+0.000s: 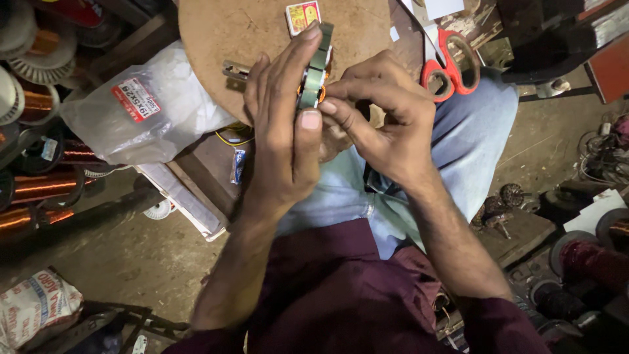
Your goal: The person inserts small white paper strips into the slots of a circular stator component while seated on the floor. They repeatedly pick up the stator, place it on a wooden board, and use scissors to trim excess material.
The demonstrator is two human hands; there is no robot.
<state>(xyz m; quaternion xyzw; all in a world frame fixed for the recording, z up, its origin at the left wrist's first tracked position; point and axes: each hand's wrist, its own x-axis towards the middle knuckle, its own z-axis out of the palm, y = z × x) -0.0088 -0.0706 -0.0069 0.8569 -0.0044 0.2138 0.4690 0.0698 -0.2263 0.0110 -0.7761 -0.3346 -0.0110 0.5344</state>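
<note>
Matt grey metal stator [313, 72], rough wooden board [242, 33].

The metal ring [313, 77] held edge-on is grey-green with glints of orange copper at its middle. Behind it the round wooden bench [242, 33] is a plain tan-brown, carrying a small box [303, 16] in yellow and red. The scissors [452, 65] have bright red handles. The plastic bag [141, 108] is milky white with a red-and-white label. The wire spools [39, 187] at the side gleam copper-orange — possibly reddish in places, the light is dim. The trousers [458, 141] are pale blue, the shirt [341, 295] dark maroon.
</note>
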